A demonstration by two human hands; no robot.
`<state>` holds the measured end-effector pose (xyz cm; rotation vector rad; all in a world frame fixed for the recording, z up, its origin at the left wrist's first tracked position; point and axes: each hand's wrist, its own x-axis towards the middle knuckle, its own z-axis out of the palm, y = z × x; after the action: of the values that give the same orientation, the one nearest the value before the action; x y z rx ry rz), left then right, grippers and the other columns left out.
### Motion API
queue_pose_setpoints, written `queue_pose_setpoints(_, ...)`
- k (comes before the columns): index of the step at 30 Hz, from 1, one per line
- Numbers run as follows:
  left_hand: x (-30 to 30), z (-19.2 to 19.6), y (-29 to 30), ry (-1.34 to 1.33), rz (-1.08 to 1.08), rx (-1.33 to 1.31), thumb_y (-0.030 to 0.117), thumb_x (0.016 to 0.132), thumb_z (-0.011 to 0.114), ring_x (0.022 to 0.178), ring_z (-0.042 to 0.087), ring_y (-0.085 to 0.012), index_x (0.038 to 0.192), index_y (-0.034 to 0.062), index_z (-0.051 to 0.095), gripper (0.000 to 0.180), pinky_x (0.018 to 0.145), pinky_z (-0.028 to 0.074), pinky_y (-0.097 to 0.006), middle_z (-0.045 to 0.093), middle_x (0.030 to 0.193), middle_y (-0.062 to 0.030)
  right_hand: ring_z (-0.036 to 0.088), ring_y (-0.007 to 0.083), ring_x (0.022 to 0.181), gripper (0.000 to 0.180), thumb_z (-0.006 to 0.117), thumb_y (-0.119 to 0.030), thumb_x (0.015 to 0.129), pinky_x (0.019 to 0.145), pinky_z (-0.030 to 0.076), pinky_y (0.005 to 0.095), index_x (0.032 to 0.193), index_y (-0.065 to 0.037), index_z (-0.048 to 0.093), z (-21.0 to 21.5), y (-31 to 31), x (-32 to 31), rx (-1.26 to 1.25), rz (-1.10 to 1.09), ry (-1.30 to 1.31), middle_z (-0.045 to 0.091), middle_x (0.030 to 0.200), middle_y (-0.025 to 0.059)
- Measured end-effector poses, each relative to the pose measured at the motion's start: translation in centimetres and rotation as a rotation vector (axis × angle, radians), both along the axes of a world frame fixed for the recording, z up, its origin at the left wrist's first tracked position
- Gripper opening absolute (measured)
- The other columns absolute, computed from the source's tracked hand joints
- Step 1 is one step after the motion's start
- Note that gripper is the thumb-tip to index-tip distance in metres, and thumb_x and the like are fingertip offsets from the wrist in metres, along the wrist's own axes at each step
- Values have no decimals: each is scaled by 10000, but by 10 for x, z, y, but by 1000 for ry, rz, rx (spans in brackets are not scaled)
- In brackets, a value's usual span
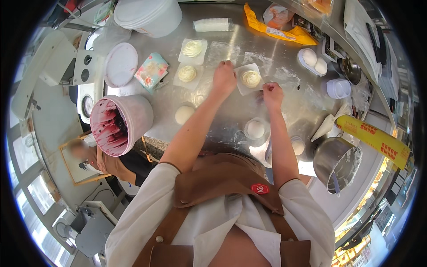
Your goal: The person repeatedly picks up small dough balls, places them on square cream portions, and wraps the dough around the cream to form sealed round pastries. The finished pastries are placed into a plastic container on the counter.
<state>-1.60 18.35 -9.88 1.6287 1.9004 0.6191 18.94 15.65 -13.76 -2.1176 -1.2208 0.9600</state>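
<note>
A square of white paper (242, 90) carries a swirl of piped pale cream (251, 78) on the steel table. My left hand (224, 78) is closed at the paper's left edge, its fingertips pinched together. At the lower right corner, my right hand (272, 94) pinches the same paper. Left of my hands, two more cream swirls (192, 48) (187, 74) sit on their own paper squares. A round white dough ball (184, 115) lies beside my left forearm. Another white ball (255, 129) rests in a paper cup between my forearms.
A tub smeared with dark red filling (140, 118) stands at the left. White lidded bucket (153, 18) and yellow bag (280, 31) are at the back. On the right are a metal mixing bowl (327, 160), a piping bag (324, 127) and a yellow roll (373, 138).
</note>
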Motion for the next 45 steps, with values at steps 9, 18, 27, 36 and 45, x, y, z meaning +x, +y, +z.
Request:
queue_pose_setpoints(9,2,8,-18,-45,123,-105,65,780,680,861,657,-346,976,49,635,201,755,517,-433,673,909,-166,658,304,710,121,706,-121,805,686,517,398,828,-25,637,-4,-8,-2,171,-32,33,677,756,139)
queue_pose_setpoints(18,-58,25,-83,-20,274,-140,77,762,700,782,673,-350,814,54,682,60,724,521,-432,691,779,-160,678,243,713,120,702,-109,813,669,523,357,851,-9,649,-1,-4,48,158,159,-352,692,772,121)
queue_pose_setpoints(27,-38,38,-94,-250,197,-44,82,777,717,691,679,-196,852,35,693,91,655,529,-319,703,764,-109,661,217,731,117,689,-117,834,680,514,341,880,-19,645,39,-13,15,218,140,115,686,782,101)
queue_pose_setpoints(36,19,35,-76,-608,159,-171,58,778,705,683,670,-163,853,9,656,103,634,531,-295,701,767,-107,582,105,659,30,649,-47,878,639,482,255,897,-25,644,64,-45,-36,122,136,528,647,744,23)
queue_pose_setpoints(45,26,33,-72,-574,157,-149,25,821,593,740,699,-221,886,12,631,76,679,543,-335,709,789,-125,627,146,730,98,649,2,872,678,520,291,967,-15,637,80,-56,-50,273,306,199,652,825,61)
